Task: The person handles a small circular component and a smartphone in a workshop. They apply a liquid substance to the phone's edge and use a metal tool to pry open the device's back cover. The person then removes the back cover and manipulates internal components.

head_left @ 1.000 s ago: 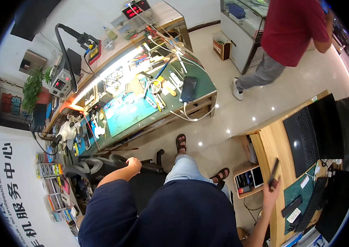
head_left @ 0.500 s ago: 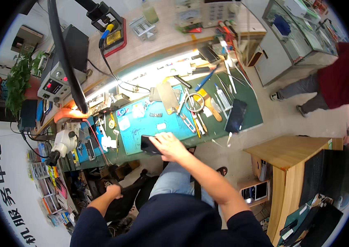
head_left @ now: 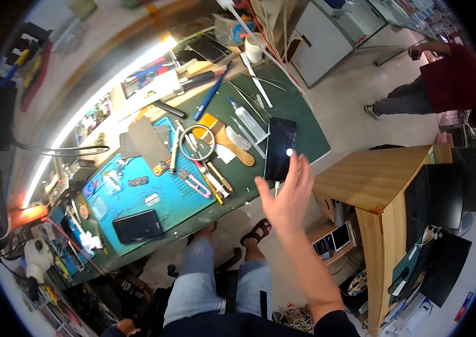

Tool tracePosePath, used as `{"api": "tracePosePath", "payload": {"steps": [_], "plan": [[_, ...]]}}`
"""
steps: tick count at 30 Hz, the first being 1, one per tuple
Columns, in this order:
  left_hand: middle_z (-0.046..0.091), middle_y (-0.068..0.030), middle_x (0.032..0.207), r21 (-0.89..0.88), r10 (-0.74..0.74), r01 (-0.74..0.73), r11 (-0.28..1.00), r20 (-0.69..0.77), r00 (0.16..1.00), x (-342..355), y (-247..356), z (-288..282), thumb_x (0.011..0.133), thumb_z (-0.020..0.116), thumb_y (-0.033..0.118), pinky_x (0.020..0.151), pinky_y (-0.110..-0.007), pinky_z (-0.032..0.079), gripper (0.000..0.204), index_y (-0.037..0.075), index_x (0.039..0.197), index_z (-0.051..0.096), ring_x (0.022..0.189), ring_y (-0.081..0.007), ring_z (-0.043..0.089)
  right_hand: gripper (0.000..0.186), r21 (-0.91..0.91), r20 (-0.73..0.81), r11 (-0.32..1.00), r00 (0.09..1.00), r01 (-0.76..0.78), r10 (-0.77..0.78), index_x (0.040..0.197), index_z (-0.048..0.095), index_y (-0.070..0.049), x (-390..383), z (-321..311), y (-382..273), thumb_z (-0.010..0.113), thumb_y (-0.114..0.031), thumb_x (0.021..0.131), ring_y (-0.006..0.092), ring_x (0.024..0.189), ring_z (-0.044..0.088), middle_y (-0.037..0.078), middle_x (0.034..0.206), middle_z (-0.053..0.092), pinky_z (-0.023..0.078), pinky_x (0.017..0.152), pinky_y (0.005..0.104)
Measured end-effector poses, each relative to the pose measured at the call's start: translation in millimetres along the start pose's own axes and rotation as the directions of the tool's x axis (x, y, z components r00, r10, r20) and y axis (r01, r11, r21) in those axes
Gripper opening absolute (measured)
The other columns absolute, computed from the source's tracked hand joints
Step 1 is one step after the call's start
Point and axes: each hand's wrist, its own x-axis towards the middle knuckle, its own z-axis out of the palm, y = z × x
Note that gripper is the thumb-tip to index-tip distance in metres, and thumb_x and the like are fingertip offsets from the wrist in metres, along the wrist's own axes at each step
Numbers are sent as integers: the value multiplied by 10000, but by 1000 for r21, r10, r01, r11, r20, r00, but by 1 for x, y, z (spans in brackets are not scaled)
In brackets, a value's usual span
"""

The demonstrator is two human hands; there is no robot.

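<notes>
My right hand (head_left: 289,194) is open, its thumb and fingers spread, with nothing in it. Its fingertips are at the lower end of a large dark phone (head_left: 280,143) on the right part of the bench; whether they touch it I cannot tell. A white cable (head_left: 277,189) is at that phone's near end, and a small bright spot shows on its screen. Another black phone (head_left: 137,226) lies on the blue work mat (head_left: 123,203) near the bench's front edge. My left hand (head_left: 128,326) is low at the bottom edge, mostly cut off, its fingers unclear.
Beside the phone lie a syringe (head_left: 246,119), a wooden brush (head_left: 232,144), a blue pen-shaped tool (head_left: 212,92), pink-handled scissors (head_left: 197,184) and a metal ring (head_left: 197,142). A wooden desk (head_left: 367,174) stands right of the bench. Another person (head_left: 451,84) stands beyond, in dark red.
The black phone was in my right hand and now lies on the blue mat, let go. My right hand has moved right to the other phone. My view has turned right.
</notes>
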Motion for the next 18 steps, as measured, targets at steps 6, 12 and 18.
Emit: {"api": "tracePosePath", "payload": {"steps": [6,12,18], "plan": [[706,-110,1087,-220,163,-221,950,-255,953,24,3,-19,926,582,650,877,-486,510,619,103,1193,695,985,-346,664,849,-237,161,971,985,-22,61,1392,462,14,24,30,34,813,-328,700,378,1086,555,225,1224,550,502,921,463],[708,-110,1089,-186,228,-298,936,-321,919,32,30,-62,933,576,638,884,-476,511,604,108,1198,693,981,-339,669,696,-350,21,930,992,-110,125,1300,572,15,43,35,45,730,-313,707,407,1038,595,237,1118,622,522,911,469],[711,-111,1092,-157,305,-397,904,-411,859,59,39,-52,939,570,625,891,-467,512,589,113,1204,692,977,-331,674,742,-318,150,946,982,-66,119,1356,567,-21,62,39,48,710,-436,757,382,1108,646,258,1186,661,520,938,458]]}}
